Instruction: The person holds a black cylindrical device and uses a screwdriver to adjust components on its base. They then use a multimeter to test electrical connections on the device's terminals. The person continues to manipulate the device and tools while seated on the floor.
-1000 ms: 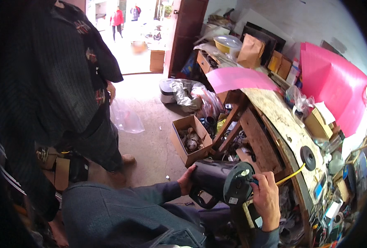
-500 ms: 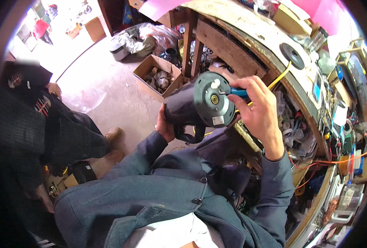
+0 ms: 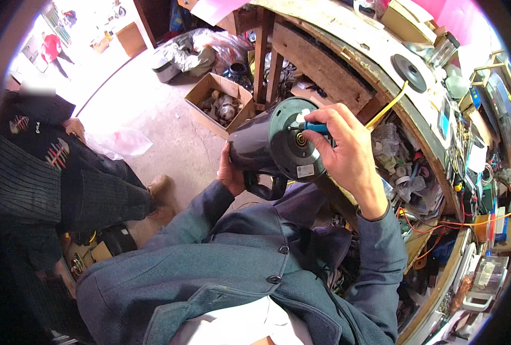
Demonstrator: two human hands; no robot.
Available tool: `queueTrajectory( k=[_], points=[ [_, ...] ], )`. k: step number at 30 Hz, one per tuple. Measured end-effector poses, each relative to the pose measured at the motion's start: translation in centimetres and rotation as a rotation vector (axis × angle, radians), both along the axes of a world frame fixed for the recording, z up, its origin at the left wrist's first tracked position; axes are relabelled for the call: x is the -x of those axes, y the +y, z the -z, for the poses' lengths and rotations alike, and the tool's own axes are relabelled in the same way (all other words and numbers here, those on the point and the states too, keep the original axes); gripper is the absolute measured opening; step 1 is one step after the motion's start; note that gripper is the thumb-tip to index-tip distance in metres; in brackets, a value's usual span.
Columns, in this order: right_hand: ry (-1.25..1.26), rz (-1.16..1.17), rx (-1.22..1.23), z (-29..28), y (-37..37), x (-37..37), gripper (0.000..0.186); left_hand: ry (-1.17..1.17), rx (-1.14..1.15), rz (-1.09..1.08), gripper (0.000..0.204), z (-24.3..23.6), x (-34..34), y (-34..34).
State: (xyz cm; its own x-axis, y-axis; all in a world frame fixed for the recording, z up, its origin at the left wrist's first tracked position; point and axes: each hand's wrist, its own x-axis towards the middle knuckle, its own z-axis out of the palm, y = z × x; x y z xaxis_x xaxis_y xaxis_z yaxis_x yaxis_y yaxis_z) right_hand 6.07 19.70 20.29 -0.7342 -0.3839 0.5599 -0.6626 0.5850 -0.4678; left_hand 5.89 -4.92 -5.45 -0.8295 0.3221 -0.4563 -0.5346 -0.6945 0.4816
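A black electric kettle [image 3: 254, 146] is tipped on its side in front of me, its round underside [image 3: 287, 154] facing me with a ringed connector at the centre. My left hand [image 3: 231, 172] is closed around the kettle's body from the left, near the dark handle [image 3: 265, 188]. Between the fingers and thumb of my right hand [image 3: 347, 146] is a small screwdriver [image 3: 316, 127] with a blue handle. Its shaft lies across the underside, just above the connector; whether the tip sits in a screw I cannot tell.
A cluttered wooden workbench [image 3: 347, 86] curves along the right, with a round black kettle base [image 3: 409, 73] and a yellow cord [image 3: 388, 106]. An open cardboard box [image 3: 209, 118] of parts stands on the floor ahead. Another person [image 3: 83, 178] in dark clothes is close at left.
My right hand and the screwdriver have shifted left across the kettle's underside, from right of the connector to above it. The left hand keeps its hold. A distant person in red has moved slightly.
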Motion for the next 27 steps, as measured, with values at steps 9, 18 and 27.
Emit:
queueTrajectory(
  k=[9,18,27],
  points=[
    [0.014,-0.027,0.01,0.0,-0.1,-0.1,0.025,-0.002,0.017,0.025,0.103,-0.8,-0.2,0.0],
    [0.057,-0.099,-0.163,-1.2,-0.3,-0.2,0.026,0.043,-0.023,0.053,0.099,-0.6,-0.3,-0.5],
    [0.032,-0.031,-0.142,-0.1,-0.7,0.0,0.023,0.005,-0.008,0.025,0.105,0.2,-0.8,-0.5]
  ],
)
